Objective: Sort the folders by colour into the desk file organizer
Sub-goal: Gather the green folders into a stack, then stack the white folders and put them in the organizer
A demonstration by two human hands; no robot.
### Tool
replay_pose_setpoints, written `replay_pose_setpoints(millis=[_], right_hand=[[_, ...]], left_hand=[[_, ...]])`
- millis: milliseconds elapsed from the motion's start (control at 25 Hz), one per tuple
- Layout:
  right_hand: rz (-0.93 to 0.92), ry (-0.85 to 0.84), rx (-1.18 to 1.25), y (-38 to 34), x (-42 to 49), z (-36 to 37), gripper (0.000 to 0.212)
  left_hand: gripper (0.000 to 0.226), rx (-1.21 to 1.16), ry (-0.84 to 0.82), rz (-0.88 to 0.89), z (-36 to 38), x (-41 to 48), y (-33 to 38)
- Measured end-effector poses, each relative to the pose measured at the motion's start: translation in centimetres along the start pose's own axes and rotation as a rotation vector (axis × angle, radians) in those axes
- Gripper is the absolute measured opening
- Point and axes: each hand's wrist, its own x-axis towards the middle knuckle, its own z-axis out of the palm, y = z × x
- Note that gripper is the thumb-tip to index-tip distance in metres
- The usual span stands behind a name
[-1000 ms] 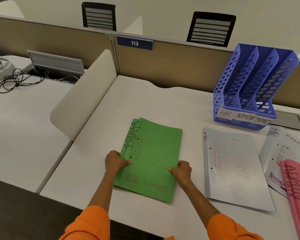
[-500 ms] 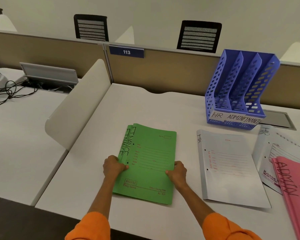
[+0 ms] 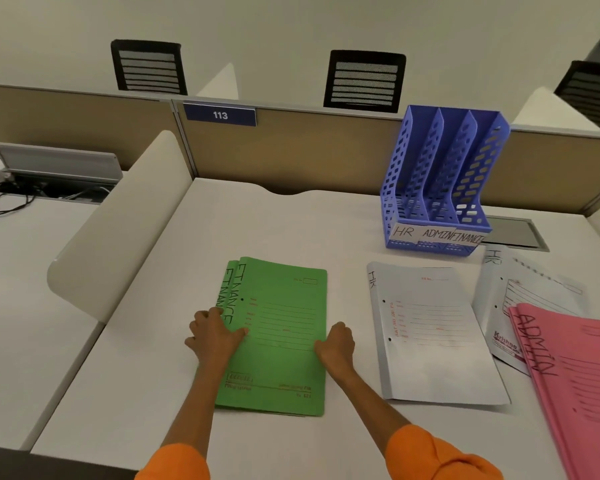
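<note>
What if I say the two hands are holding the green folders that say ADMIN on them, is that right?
Not quite. The left hand and the right hand do hold the green folders, but the head view shows these say FINANCE, not ADMIN. ADMIN is written on the pink folders at the right.

Bright orange sleeves (image 3: pixel 440 455), bare forearms (image 3: pixel 368 393), bare hands (image 3: pixel 215 336)

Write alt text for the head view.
The left hand and right hand hold the edges of stacked green paper folders marked FINANCE on a white desk. White paper folders and pink paper folders lie rightward, near a blue plastic file organizer.
</note>
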Motion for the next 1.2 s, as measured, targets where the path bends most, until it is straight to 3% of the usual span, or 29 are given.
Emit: replay_pose_setpoints(millis=[240,480,640,800,1040,1200], right_hand=[[-0.154,0.15,-0.036,2.0,1.0,-4.4,0.029],[-0.079,0.284,-0.045,7.4,2.7,-11.4,0.029],[-0.069,0.377,-0.25,11.6,4.0,-16.1,0.034],[-0.072,0.42,-0.45,16.0,4.8,-19.9,0.041],[0.035,0.432,-0.432,21.8,5.7,-24.2,0.036],[0.016,0.427,-0.444,24.6,6.0,-26.2,0.037]], left_hand=[[0.063,-0.058,-0.008,0.216,3.5,-2.4,6.8],[0.058,-0.11,-0.126,0.349,8.2,-6.0,13.2],[0.057,-0.147,-0.19,0.465,11.2,-8.4,17.0],[0.063,-0.088,-0.235,0.629,13.9,-11.2,20.4],[0.063,-0.041,-0.328,0.743,18.0,-15.4,25.3],[0.064,-0.072,-0.424,0.726,21.1,-18.2,29.1]])
